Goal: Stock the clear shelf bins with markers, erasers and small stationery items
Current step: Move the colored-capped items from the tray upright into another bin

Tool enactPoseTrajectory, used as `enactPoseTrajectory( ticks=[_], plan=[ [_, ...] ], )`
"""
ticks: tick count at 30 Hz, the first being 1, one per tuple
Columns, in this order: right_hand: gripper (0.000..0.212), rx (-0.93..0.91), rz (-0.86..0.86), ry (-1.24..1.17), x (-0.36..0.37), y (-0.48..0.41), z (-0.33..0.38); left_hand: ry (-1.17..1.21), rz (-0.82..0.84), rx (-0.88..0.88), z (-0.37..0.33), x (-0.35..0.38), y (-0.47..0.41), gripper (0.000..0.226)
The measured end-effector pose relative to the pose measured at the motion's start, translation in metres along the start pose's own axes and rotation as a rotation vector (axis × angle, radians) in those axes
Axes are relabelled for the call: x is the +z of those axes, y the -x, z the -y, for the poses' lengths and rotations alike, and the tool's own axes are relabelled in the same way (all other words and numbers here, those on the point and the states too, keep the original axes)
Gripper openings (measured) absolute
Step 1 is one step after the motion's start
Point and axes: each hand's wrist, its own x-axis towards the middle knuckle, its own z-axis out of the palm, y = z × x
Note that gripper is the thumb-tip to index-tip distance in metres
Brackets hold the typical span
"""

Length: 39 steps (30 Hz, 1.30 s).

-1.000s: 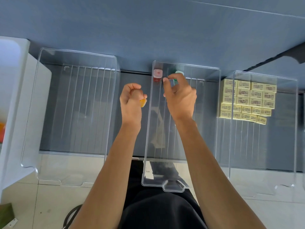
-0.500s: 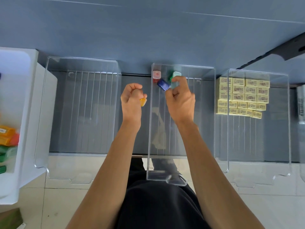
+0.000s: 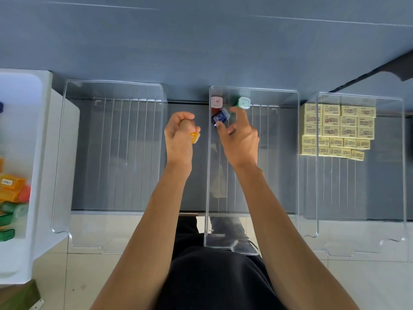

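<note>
R hand (image 3: pixel 241 139) pinches a blue box (image 3: pixel 220 117) at the back of the mid bin (image 3: pixel 208 180), just beside a red box (image 3: pixel 216 102) and a green box (image 3: pixel 243 102). L hand (image 3: pixel 178 135) is fisted round a yellow box (image 3: pixel 194 137), outside the bin. Light, hard plastic, prob. slick; pinch the long sides.

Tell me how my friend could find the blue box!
Look at the narrow middle bin of the three clear ones. At its far end sit three little boxes by the right hand. The blue box is the dark one tilted at the thumb, nearer than the pink box and green box.
</note>
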Motion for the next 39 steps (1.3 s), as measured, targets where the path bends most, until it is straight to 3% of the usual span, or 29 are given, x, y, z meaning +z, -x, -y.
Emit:
enactPoseTrajectory(
  ticks=[5,10,18,24,30,39],
  plan=[
    [0.042,0.106,0.047,0.069,0.003,-0.009,0.007,-0.013,0.003,-0.001,0.0,-0.001,-0.003,0.019],
    [0.029,0.15,-0.034,0.026,0.006,-0.008,0.012,-0.025,-0.02,0.0,0.001,-0.003,-0.005,0.019],
    [0.021,0.033,-0.179,-0.196,0.001,0.004,0.013,0.019,-0.012,0.067,-0.004,0.004,0.0,0.013],
    [0.027,-0.261,-0.325,0.103,-0.01,-0.012,0.004,0.192,0.111,-0.01,-0.007,0.003,-0.002,0.033],
    [0.028,-0.244,-0.346,0.325,0.0,-0.027,-0.01,0.084,0.136,0.02,-0.006,0.001,-0.004,0.031],
    [0.034,-0.167,-0.296,-0.018,0.009,-0.02,0.0,0.072,0.119,0.025,-0.007,-0.005,-0.013,0.03]
  ],
)
